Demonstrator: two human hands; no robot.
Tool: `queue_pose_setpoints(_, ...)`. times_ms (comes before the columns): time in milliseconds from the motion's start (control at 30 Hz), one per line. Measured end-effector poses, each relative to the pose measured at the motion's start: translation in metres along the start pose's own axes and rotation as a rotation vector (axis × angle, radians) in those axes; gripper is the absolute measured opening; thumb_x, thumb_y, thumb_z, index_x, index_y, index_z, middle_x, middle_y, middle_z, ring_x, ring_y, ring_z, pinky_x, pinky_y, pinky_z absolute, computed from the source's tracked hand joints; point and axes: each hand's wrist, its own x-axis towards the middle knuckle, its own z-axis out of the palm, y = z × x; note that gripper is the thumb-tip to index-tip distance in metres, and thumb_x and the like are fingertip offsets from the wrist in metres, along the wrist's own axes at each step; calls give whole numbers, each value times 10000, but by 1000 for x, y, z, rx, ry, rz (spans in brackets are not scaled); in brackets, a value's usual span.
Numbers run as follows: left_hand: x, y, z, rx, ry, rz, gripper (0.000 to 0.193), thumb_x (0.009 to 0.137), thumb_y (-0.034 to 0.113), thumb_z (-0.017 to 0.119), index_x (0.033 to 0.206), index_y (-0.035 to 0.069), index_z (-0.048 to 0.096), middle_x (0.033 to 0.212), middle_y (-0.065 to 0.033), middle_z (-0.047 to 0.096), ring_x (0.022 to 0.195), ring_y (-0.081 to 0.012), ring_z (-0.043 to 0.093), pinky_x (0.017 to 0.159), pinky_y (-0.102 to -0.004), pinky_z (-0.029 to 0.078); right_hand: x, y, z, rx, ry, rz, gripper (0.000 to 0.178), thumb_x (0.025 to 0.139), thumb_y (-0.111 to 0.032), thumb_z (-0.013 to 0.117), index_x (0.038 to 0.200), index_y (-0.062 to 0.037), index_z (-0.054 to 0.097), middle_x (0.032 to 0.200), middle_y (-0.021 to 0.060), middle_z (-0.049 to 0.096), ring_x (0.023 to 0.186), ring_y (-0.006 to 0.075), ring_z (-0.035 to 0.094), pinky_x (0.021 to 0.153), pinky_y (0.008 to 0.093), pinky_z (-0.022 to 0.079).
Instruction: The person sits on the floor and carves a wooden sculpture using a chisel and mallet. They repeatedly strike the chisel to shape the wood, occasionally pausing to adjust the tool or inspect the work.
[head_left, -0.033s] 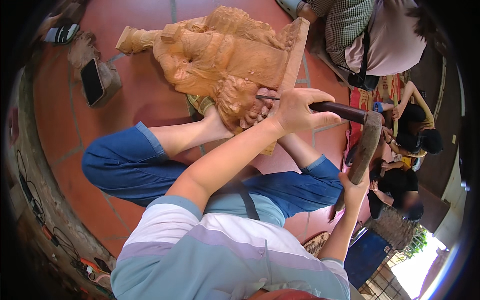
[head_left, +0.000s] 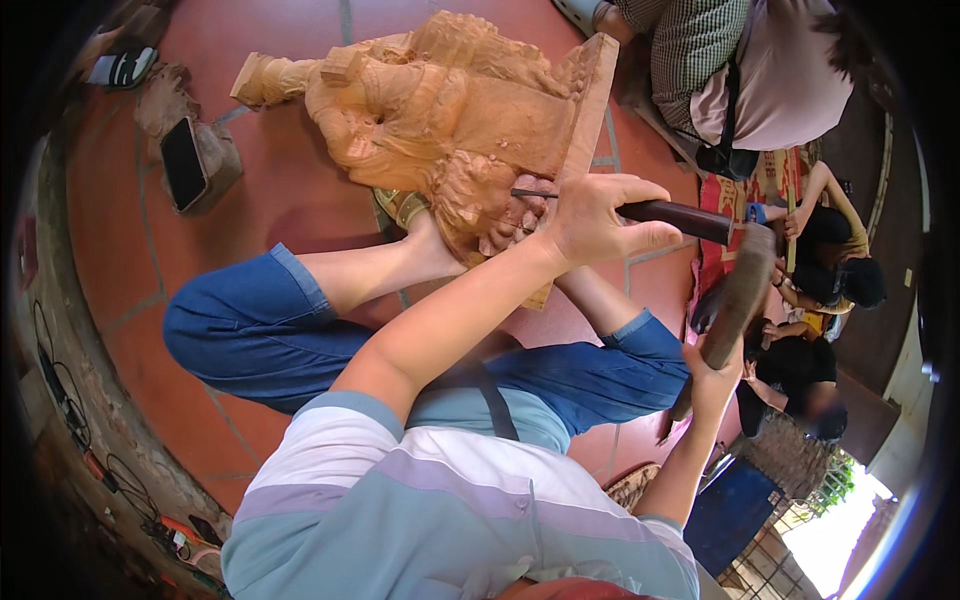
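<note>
A large reddish-brown wood carving (head_left: 500, 115) lies on its side on the floor by my bare feet. My left hand (head_left: 600, 222) is wrapped round a chisel (head_left: 690, 219) with a dark handle. Its thin metal blade points left, and the tip meets the carved detail near the carving's flat base board. In my right hand (head_left: 712, 378) is a worn wooden mallet (head_left: 742, 290), gripped low on its shaft. The mallet's upper end is just right of the chisel handle's butt, with a small gap between them.
A dark-screened phone (head_left: 185, 165) leans on a wood block at the left. Another person sits close by at upper right (head_left: 770, 75), and more people work at the far right. Cables (head_left: 60, 390) run along the left edge of the red tiled floor.
The mallet has swung slightly right, from touching the chisel's butt to standing off it. My right hand shifted a little with it. My left hand and the carving look unmoved.
</note>
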Motion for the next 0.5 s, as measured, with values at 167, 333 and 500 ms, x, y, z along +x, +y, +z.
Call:
queue_pose_setpoints(167,0,37,4,183,-125,329,340,677,440,787,844,155,705,640,19,588,544,-195,601,490,-277,447,2,-1,1,271,104,117,446,670,88,721,1071,-17,557,850,9,555,761,93,533,704,230,437)
queue_pose_setpoints(333,3,4,24,189,-43,174,359,658,454,789,834,154,700,653,9,620,544,-175,619,490,-279,462,7,6,-4,257,95,84,458,658,50,743,1065,-20,547,874,24,538,796,112,535,748,259,448)
queue_pose_setpoints(500,2,0,24,118,-6,113,360,657,429,800,835,132,701,667,-5,635,556,-174,627,493,-272,467,6,-1,-2,338,157,109,483,656,36,747,1075,-2,509,847,49,529,783,135,543,710,248,464)
